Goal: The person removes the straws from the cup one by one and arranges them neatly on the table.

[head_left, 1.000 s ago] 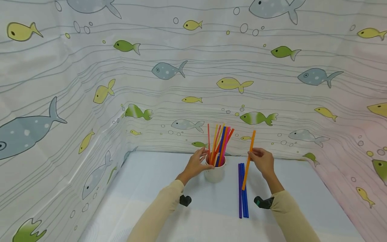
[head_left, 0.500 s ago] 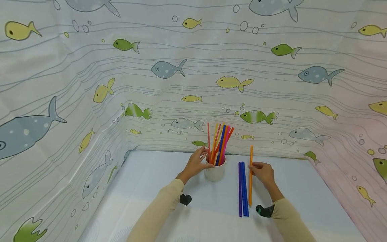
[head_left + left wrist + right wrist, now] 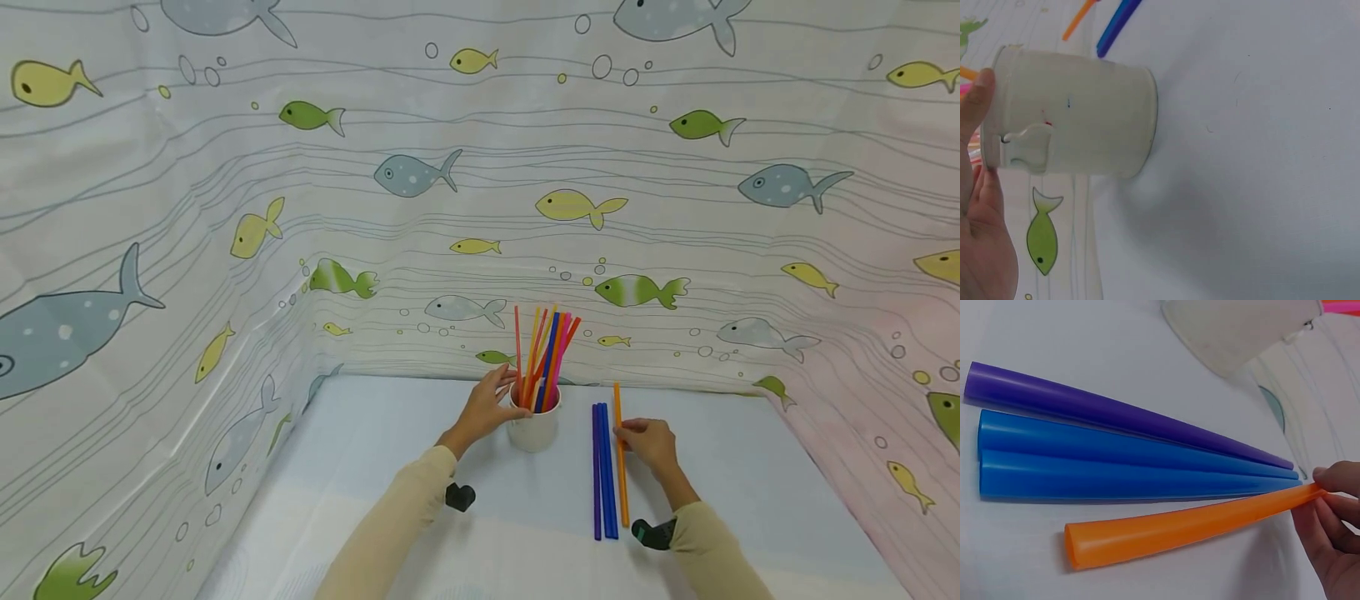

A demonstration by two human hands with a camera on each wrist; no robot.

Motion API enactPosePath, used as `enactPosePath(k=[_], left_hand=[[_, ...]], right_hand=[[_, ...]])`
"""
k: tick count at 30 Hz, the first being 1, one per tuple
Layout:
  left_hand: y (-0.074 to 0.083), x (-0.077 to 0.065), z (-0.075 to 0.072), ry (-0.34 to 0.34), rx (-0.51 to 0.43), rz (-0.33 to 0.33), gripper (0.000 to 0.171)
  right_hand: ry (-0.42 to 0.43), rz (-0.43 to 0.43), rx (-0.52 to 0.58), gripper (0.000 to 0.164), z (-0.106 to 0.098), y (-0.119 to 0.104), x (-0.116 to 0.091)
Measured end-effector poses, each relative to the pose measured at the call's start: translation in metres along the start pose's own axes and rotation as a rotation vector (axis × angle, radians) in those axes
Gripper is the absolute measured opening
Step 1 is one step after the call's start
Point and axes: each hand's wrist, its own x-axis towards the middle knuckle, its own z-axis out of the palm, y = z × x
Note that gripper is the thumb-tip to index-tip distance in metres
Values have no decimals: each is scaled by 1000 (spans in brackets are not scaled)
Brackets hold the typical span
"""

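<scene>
My right hand pinches an orange drinking straw between thumb and fingers. In the right wrist view, the straw's near end lies low, close over the white surface. Left of it, two blue straws lie side by side, with one purple straw along their far side. My left hand grips the rim of a white cup, thumb on the near side and fingers around the far-left side. The cup stands upright with several red, yellow, orange, blue and pink straws in it.
The white tabletop meets a fish-print sheet that rises behind and along both sides. Dark wrist-worn devices sit below each hand, one at the left sleeve and one at the right sleeve.
My right hand has lowered the orange straw from a raised, tilted position over the blue straws to their right side, then drawn it nearer. My left hand stays at the cup.
</scene>
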Motion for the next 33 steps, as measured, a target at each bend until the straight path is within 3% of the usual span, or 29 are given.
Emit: enactPosePath(k=[24,33], left_hand=[[7,-2,0,10,36,-19,100],[7,-2,0,10,33,-24,100]], right_hand=[[-22,-59,-121,31,7,6,-4],[18,-110,-145,29,10,8,-7]])
